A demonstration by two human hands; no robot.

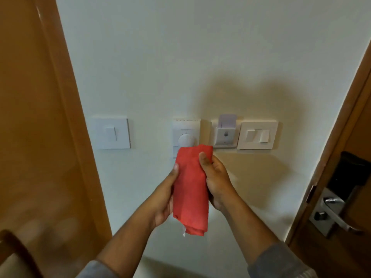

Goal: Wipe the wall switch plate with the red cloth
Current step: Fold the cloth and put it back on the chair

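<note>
Red cloth [190, 189], folded into a long upright bundle, is being held between two hands in front of a pale wall [180, 57]. Left hand [165, 197] is gripping the cloth's left edge, thumb pressing against the fabric. Right hand [215, 179] is wrapping around the cloth's right side, thumb lying across the front near the top. Both forearms are reaching up from the bottom of the view, with grey sleeves [281, 263] showing at the wrists' lower end.

Four white fittings are sitting in a row on the wall. Farthest left is a single switch plate [111, 133], well apart from the others. Next is a round dial control [186, 135], whose lower part is hiding behind the cloth's top edge. Just beside it is a key card holder [224, 133] with a card standing in its slot, and touching that on the right is a double switch plate [258, 135].

Brown wooden panels are framing the wall on both sides. At right, a door [357, 137] is showing a metal lever handle [337, 213].
</note>
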